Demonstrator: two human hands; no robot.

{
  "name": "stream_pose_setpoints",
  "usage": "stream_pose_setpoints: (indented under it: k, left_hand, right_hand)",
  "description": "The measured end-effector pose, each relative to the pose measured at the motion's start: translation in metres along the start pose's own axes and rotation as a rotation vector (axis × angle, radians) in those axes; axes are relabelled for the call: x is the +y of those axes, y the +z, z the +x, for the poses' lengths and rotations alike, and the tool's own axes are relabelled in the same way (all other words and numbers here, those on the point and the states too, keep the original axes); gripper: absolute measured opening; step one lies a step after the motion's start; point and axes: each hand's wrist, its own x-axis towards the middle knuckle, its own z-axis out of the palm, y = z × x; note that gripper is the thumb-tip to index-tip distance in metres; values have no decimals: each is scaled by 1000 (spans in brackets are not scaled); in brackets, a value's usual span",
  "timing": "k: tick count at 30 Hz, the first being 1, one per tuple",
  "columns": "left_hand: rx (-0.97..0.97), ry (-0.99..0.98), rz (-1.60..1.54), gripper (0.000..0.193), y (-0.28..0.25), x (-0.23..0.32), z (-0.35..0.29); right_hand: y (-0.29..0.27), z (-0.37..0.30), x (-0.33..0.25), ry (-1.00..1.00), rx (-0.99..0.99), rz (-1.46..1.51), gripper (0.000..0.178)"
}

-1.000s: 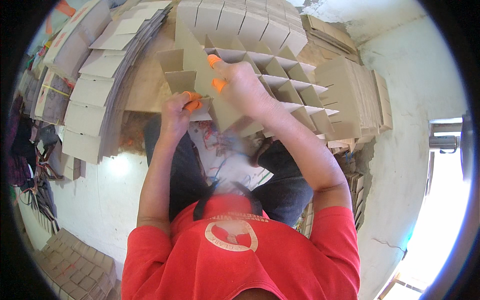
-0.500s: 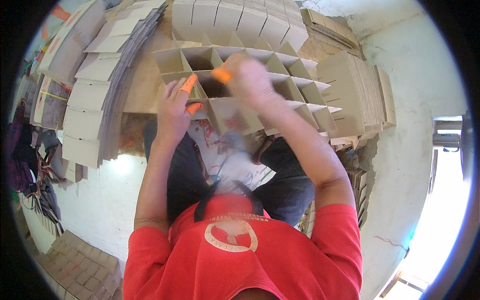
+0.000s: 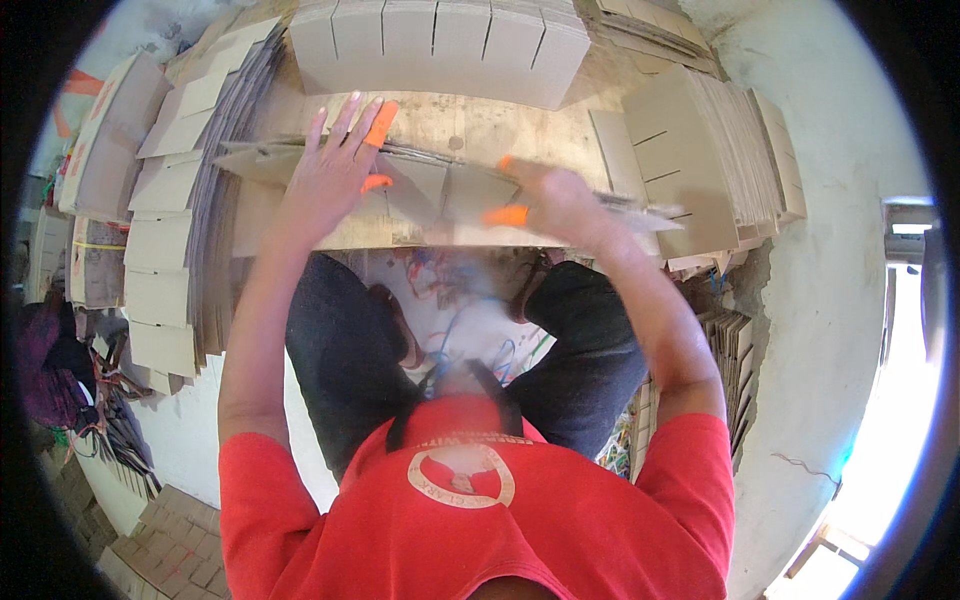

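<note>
A cardboard divider [image 3: 440, 185], folded nearly flat, stretches across the wooden table in front of me. Over its left part lies my left hand [image 3: 335, 180], fingers stretched out past the upper edge and thumb apart on the near side. Orange covers sit on that hand's thumb and index finger. My right hand [image 3: 560, 203], blurred by motion, grips the divider right of its middle, its orange-covered thumb and finger at either side of the cardboard. The part of the divider under my palms is hidden.
Slotted cardboard pieces stand in a row [image 3: 430, 50] at the table's [image 3: 470, 130] far side. More stacks rise at the left [image 3: 165, 255] and right [image 3: 690, 150]. A pale wall [image 3: 820, 300] runs along the right. My knees are below the near edge.
The divider was opened into a grid of cells; now it is collapsed to a narrow strip. My left hand has moved slightly left, my right hand to the right and nearer.
</note>
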Motion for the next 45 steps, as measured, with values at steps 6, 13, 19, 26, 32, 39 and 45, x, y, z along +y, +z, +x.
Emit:
stream_pose_setpoints:
  k: [6, 13, 19, 26, 32, 39, 45]
  left_hand:
    - [-318, -36, -387, 63, -19, -12, 49]
    - [362, -73, -117, 46, -111, -9, -26]
    - [415, -448, 272, 51, -22, -132, -150]
    - [150, -704, 331, 51, -12, -130, -145]
    - [10, -768, 290, 46, -6, -135, -146]
    - [-251, -767, 186, 36, -41, -146, -109]
    - [269, -371, -164, 43, -11, -101, 13]
  right_hand:
    - [-6, -6, -9, -22, -58, -296, 37]
    - [-78, -32, -23, -310, 881, -648, 40]
    - [-44, -97, 140, 469, 513, -757, 51]
    - [-61, -171, 229, 793, 378, -985, 58]
    - [-91, -158, 245, 779, 270, -883, 35]
    - [-126, -167, 271, 933, 418, -569, 42]
    - [-134, -163, 253, 1015, 648, -272, 53]
